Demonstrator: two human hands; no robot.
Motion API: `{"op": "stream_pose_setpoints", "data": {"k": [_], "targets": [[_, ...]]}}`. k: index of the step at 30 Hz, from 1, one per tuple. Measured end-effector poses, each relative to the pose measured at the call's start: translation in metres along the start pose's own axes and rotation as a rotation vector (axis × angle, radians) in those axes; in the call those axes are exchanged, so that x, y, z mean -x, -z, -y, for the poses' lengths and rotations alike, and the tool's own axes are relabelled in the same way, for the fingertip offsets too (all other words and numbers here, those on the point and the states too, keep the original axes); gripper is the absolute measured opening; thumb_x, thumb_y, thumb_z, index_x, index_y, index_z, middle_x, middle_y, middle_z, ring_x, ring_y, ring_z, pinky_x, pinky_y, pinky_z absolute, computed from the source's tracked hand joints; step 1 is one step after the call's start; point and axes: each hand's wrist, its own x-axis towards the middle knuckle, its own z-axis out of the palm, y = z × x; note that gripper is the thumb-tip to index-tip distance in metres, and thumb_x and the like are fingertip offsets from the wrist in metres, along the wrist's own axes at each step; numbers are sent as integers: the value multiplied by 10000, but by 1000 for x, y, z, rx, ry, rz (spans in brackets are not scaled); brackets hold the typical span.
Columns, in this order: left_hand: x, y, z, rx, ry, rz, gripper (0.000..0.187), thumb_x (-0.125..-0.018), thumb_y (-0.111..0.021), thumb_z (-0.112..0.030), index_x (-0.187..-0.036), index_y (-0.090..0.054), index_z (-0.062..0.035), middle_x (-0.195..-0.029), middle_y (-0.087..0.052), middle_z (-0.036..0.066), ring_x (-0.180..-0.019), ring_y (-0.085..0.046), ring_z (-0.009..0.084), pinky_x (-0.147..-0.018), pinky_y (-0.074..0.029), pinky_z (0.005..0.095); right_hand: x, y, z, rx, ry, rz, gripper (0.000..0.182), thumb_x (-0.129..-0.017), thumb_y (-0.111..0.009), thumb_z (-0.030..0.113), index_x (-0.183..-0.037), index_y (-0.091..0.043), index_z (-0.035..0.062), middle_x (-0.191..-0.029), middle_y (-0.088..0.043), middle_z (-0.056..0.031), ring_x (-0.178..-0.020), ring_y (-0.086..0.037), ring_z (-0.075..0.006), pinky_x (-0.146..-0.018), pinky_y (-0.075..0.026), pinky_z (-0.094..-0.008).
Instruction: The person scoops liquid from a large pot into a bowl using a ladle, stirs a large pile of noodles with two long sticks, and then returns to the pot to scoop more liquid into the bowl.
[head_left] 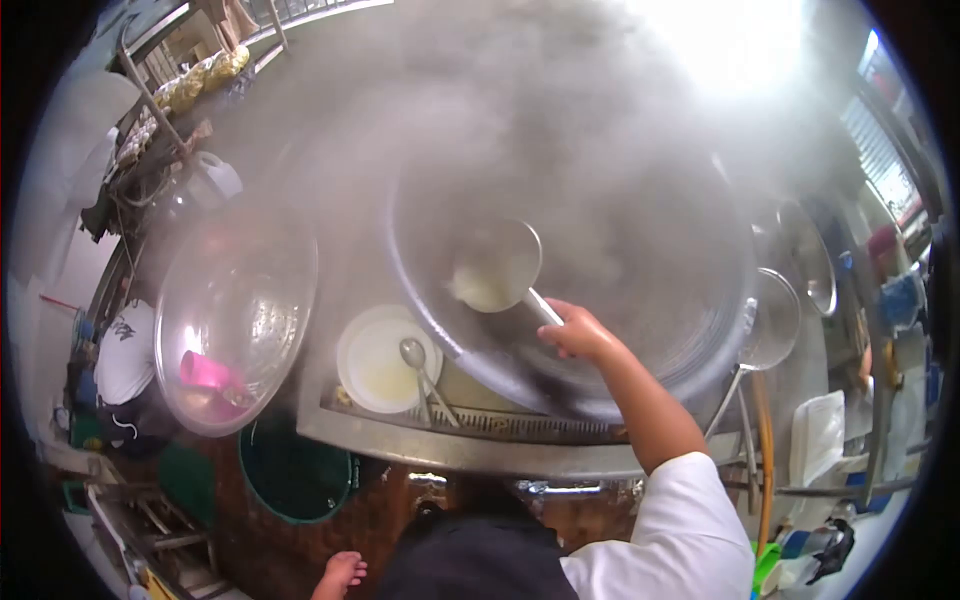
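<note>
My right hand (574,332) is closed around the pale handle of a large round ladle (518,250). The ladle is tilted over a huge metal wok (440,340), with something whitish at its lower left side. Thick steam hides most of what is in the wok. My left hand (345,568) hangs low at the bottom left, away from the counter. Its fingers are loosely curled and apart, and I see nothing in them.
Left of the wok, a white plate (352,358) bears a metal spoon (412,352). A big metal basin (170,330) holds a pink cup (205,370). Below stands a dark green tub (290,500). At right are a strainer (772,320) and a white tray (818,430).
</note>
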Motion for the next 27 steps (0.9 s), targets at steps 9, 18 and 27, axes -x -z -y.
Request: {"op": "stream_pose_setpoints", "data": {"k": [9,18,27], "targets": [[-54,42,24,-91,-24,36,246,-892,-545,-258,-1038,-588,-66,-856,-657,102,-712,-615,182,-541,-444,325,131,-70,52,562,362,-363,615,-806,-606,247,-1383,-393,254,-1080,-637,-149,-1013,-593,-332,-866,-471,-412],[-106,89,60,-3,-107,37,263,-878,-555,-125,-1098,-571,17,-900,-652,104,-760,-639,217,-625,-504,325,136,-101,57,724,373,-513,574,-826,-580,235,-1371,-403,266,-1056,-615,-149,-954,-602,-350,-832,-479,-435],[-5,64,63,-71,14,-12,286,-922,-497,-261,-1147,-575,-102,-839,-619,49,-641,-547,150,-501,-401,285,21,4,4,315,218,-662,556,-791,-644,243,-1322,-481,238,-1068,-645,-161,-987,-606,-356,-853,-473,-423]]}}
